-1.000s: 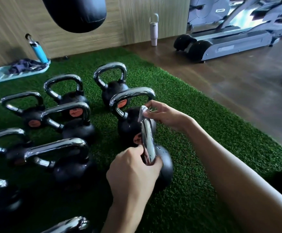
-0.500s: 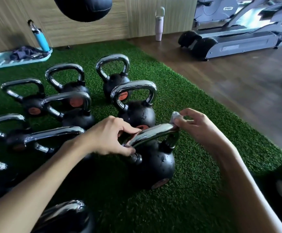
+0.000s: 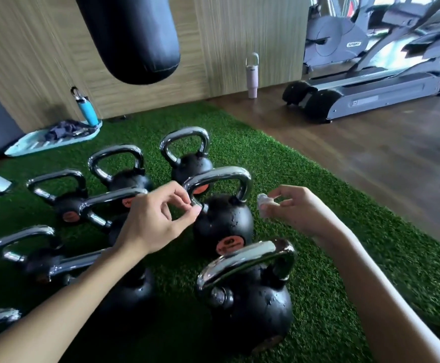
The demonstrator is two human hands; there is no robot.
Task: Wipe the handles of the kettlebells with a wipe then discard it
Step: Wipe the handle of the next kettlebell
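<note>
Head: right hand [image 3: 297,208], wipe [image 3: 263,204] now off kettlebell [image 3: 250,310]; left hand [image 3: 156,216] perhaps touching handle [image 3: 221,172].

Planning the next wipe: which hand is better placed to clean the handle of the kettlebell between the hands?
Right. The right hand pinches the wipe beside that handle; the left hand carries no wipe and sits at the handle's left post.
</note>
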